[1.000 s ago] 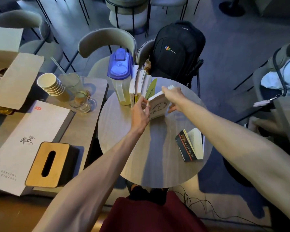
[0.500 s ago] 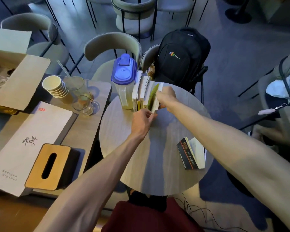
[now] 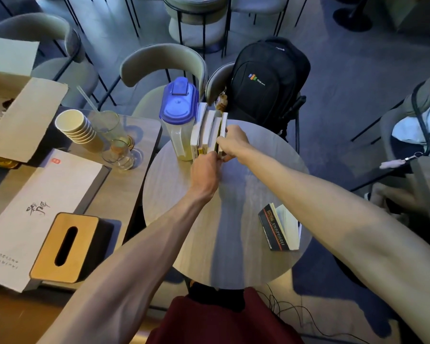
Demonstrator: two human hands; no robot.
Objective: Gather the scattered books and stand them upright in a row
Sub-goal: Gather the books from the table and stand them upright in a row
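Several white books stand upright in a row at the far side of the round table, leaning against a pitcher. My right hand grips the rightmost white book from its right side. My left hand is closed against the near bottom ends of the row. One black-spined book lies flat near the table's right edge, partly under my right forearm.
A clear pitcher with a blue lid stands left of the row. A black backpack sits on a chair behind. The left table holds stacked paper cups, glasses, a tissue box and a large white box.
The rightmost book, tilted and open-angled a second ago, now stands upright pressed into the row. Both hands have moved in close against the books.
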